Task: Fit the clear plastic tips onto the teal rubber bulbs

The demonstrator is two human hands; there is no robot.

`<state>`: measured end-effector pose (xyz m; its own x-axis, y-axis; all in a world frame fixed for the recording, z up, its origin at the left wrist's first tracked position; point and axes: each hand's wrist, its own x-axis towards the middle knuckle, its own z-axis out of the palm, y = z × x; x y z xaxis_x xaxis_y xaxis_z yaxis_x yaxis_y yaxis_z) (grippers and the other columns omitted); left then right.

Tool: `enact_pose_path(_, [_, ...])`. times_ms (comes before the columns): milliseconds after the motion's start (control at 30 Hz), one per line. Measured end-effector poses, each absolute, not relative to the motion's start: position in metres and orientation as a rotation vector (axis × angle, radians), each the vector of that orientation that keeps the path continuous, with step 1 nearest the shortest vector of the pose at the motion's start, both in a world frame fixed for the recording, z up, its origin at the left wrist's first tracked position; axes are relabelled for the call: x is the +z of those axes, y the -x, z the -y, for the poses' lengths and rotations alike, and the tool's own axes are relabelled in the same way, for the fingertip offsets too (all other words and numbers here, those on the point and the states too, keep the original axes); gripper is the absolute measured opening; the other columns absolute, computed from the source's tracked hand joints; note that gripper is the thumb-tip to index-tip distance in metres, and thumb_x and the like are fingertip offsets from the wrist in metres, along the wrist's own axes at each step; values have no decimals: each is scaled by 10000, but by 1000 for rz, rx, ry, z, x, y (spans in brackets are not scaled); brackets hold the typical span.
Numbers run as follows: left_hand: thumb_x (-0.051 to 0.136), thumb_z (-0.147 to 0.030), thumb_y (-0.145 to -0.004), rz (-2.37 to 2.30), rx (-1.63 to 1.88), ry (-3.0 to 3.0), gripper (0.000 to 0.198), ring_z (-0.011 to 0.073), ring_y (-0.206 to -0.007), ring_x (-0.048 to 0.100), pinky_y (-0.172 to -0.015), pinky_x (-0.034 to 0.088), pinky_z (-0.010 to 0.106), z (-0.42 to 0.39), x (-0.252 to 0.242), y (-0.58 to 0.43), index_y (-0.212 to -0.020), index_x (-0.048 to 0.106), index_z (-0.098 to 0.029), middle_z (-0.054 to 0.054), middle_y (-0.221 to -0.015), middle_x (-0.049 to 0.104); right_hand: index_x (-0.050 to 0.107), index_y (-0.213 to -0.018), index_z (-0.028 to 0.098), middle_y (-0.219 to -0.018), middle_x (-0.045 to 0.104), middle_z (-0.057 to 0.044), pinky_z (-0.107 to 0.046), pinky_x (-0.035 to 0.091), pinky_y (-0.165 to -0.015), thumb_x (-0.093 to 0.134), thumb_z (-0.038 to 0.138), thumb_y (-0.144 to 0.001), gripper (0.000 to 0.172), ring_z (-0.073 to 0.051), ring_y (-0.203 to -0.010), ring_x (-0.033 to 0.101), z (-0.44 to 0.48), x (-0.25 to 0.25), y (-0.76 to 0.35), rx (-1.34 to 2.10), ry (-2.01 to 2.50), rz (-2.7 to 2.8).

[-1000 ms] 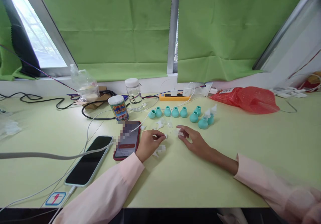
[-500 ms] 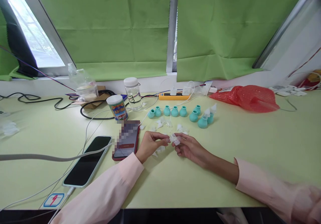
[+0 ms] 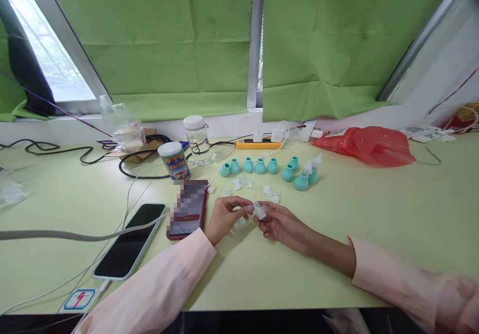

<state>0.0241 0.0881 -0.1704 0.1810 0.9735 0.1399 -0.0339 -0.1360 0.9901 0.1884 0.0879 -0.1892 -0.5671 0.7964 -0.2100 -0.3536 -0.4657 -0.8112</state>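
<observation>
Between my two hands is a small translucent white plastic piece [image 3: 259, 210]. My left hand [image 3: 229, 215] pinches at its left side with thumb and forefinger. Its right side rests in the closed fingers of my right hand [image 3: 281, 223]. Just beyond lie loose white plastic pieces [image 3: 268, 191], several of them, some partly hidden behind my left hand. Farther back stand several teal rubber bulbs [image 3: 260, 165] in a loose row. Toward the right, two bulbs carry white pointed nozzles [image 3: 307, 168], one being the front teal bulb [image 3: 301, 181].
Left of my hands lie a red-cased phone [image 3: 187, 209] and a black-screened phone [image 3: 129, 242] on a charging cable. Behind them stand a printed tub [image 3: 174, 161] and a clear jar [image 3: 197, 142]. An orange power strip [image 3: 258, 144] and a red plastic bag [image 3: 374, 146] lie along the back.
The white plastic piece has turned between my fingers and now tilts more steeply. My right fingers have shifted slightly around it; my left hand stays almost in place.
</observation>
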Motion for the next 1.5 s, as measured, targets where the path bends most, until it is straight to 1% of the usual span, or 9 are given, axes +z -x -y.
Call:
enact_pose_path(233, [666, -211, -601, -950, 1182, -1379, 113, 105, -573, 525, -537, 435, 208, -86, -169, -24, -667, 662, -119, 39, -677, 628, 456, -971, 224, -735, 550, -10, -210, 373, -501, 535, 311, -751, 249, -79, -552, 494, -86, -188, -189, 2085, 758, 973])
enact_pose_path(533, [665, -254, -605, -940, 1081, -1283, 208, 100, -475, 537, -489, 468, 233, -87, -172, -23, -740, 650, -96, 34, -593, 624, 455, -958, 212, -720, 561, -12, -202, 366, -490, 550, 313, -740, 258, -76, -542, 494, -85, -186, -188, 2079, 764, 991])
enact_pose_path(667, [654, -261, -622, -900, 1054, -1332, 217, 107, -493, 549, -498, 468, 232, -86, -173, -24, -759, 640, -93, 36, -584, 618, 461, -893, 205, -706, 579, -10, -184, 359, -482, 566, 309, -730, 220, -59, -512, 486, -84, -186, -187, 2075, 769, 971])
enact_pose_path(867, [629, -261, -649, -901, 1131, -1395, 180, 79, -482, 498, -437, 437, 197, -82, -173, -31, -723, 578, -105, 11, -597, 551, 462, -822, 179, -753, 621, -47, -172, 358, -481, 558, 290, -743, 167, -36, -455, 478, -86, -189, -188, 2078, 766, 1028])
enact_pose_path(967, [622, -285, -653, -892, 1151, -1378, 215, 81, -488, 469, -407, 427, 190, -80, -172, -32, -767, 530, -127, -20, -579, 488, 462, -828, 188, -752, 623, -35, -170, 349, -467, 564, 287, -738, 169, -35, -444, 472, -85, -186, -188, 2076, 764, 1020])
enact_pose_path(1167, [474, -395, -751, -860, 1030, -1269, 310, 75, -486, 429, -390, 380, 184, -78, -172, -32, -864, 527, -113, -9, -597, 456, 453, -897, 185, -751, 615, -41, -201, 346, -466, 544, 314, -750, 215, -58, -455, 480, -78, -177, -185, 2051, 680, 1056])
enact_pose_path(1233, [504, -400, -729, -897, 1000, -1302, 319, 69, -466, 412, -387, 357, 183, -79, -172, -32, -822, 544, -98, -9, -576, 457, 438, -921, 188, -745, 607, -38, -211, 347, -476, 543, 318, -750, 239, -66, -471, 486, -75, -175, -184, 2040, 674, 1080])
enact_pose_path(1367, [497, -413, -727, -952, 968, -1461, 346, 61, -430, 379, -398, 318, 189, -79, -168, -31, -583, 521, -100, -26, -487, 415, 402, -924, 200, -709, 582, -13, -226, 352, -494, 561, 344, -728, 290, -78, -493, 488, -74, -174, -183, 2007, 694, 1080])
enact_pose_path(1500, [473, -427, -738, -1022, 961, -1572, 361, 51, -389, 356, -387, 276, 193, -76, -166, -32, -553, 495, -118, -34, -477, 413, 383, -914, 209, -714, 576, -4, -215, 344, -490, 569, 349, -724, 301, -70, -487, 473, -76, -175, -184, 1992, 709, 1093])
